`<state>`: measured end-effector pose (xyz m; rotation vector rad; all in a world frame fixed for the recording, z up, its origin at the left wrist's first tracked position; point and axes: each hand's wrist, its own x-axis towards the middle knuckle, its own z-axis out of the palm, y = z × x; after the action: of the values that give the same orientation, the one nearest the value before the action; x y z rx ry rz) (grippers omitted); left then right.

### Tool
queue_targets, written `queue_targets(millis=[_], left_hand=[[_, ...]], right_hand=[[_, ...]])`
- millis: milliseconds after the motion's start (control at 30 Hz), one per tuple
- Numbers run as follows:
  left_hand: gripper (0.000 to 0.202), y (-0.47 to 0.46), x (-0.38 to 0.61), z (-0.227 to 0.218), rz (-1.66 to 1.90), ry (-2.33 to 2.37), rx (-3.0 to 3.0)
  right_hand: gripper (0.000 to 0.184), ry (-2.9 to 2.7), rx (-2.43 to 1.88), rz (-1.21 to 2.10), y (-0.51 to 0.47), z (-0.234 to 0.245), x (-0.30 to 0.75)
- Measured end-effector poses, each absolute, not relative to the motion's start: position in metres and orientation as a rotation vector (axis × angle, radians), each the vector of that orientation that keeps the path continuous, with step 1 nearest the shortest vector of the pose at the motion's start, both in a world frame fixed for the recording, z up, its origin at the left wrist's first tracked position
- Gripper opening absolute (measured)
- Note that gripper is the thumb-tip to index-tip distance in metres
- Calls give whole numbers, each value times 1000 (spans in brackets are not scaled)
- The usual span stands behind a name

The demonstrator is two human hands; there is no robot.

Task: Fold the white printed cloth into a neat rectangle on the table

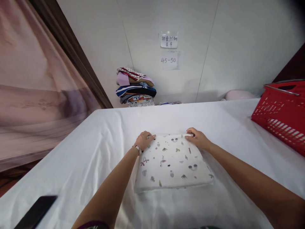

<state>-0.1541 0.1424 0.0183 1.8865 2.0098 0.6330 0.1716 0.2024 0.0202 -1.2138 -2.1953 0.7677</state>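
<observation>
In front of me a folded white printed cloth [169,162] lies flat in a thick rectangle, patterned with small leaves, sunglasses and birds. At its far left corner, my left hand [144,141] is closed on the edge, with a silver band round the wrist. My right hand [197,138] pinches the far right corner between thumb and fingers. Both forearms reach past the sides of the cloth. The undersides of its far corners are hidden by my fingers.
A white sheet covers the table [107,127]. A red plastic basket [283,111] stands at the right, and a black phone [35,211] lies near left. Beyond the far edge are a stack of folded fabrics [136,87] and a pink item [239,94]. Pink curtains [43,79] hang left.
</observation>
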Motion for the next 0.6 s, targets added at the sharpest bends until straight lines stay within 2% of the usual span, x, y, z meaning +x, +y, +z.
queue_targets(millis=[100, 300, 500, 600], left_hand=[[34, 145, -151, 20, 550, 2034, 1916], [35, 150, -144, 16, 394, 2222, 1935], [31, 140, -137, 23, 486, 2221, 1955], [44, 118, -120, 28, 533, 2094, 2148]], right_hand=[[32, -2124, -1331, 739, 205, 19, 168], [26, -2223, -1434, 537, 204, 10, 158], [30, -2292, -1464, 467, 203, 10, 161], [41, -2309, -1444, 308, 193, 18, 161]])
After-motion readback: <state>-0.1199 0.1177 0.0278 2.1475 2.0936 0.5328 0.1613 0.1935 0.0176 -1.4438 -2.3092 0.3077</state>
